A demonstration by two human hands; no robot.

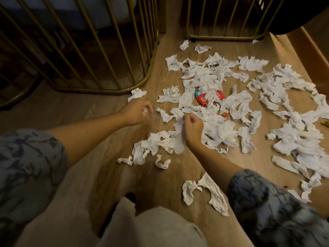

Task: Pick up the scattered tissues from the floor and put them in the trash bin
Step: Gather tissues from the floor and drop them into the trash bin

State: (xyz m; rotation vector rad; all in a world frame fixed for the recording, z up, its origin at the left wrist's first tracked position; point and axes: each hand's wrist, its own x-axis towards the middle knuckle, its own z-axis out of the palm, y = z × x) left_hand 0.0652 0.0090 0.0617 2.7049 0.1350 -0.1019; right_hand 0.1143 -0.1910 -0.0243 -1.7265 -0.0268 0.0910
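Several crumpled white tissues (219, 81) lie scattered over the wooden floor (99, 111), thickest in the middle and to the right. My left hand (138, 111) is closed around a small balled tissue (145, 110) just below another tissue (137, 93) by the railing. My right hand (193, 130) pinches the upper edge of a long tissue (176, 139) that trails down to the left on the floor. No trash bin is in view.
Gold metal railings stand at the left (99, 59) and at the back (222, 20). A red and blue wrapper (202, 99) lies among the tissues. A wooden ledge (309, 49) borders the right side. My knees in light trousers (151, 227) are at the bottom.
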